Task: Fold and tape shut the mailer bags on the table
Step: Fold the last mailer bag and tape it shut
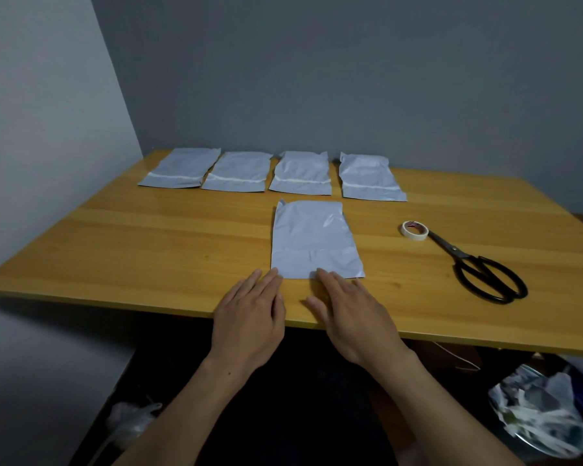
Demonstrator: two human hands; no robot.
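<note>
Four of five units appear complete: the far row of mailer bags [300, 173] lies along the back of the table [148, 247], each bag with a white strip of tape across its near end. The fifth mailer bag [313, 240] lies flat at mid-table, nearer the person, and shows no tape; a faint crease crosses its lower part, so its fold and seal are judged outstanding. Both hands are flat with fingers straight, gripping nothing. The right hand [350, 317] rests its fingertips on the bag's near edge, and the left hand [249, 317] lies just beside the near left corner, contact not confirmable. The tape roll [415, 230] and black scissors [478, 264] lie right of the bag, touching each other and apart from the hands, with nothing between them and the bag. Crumpled material [539, 408] sits below the table's right side, outside the work area.
</note>
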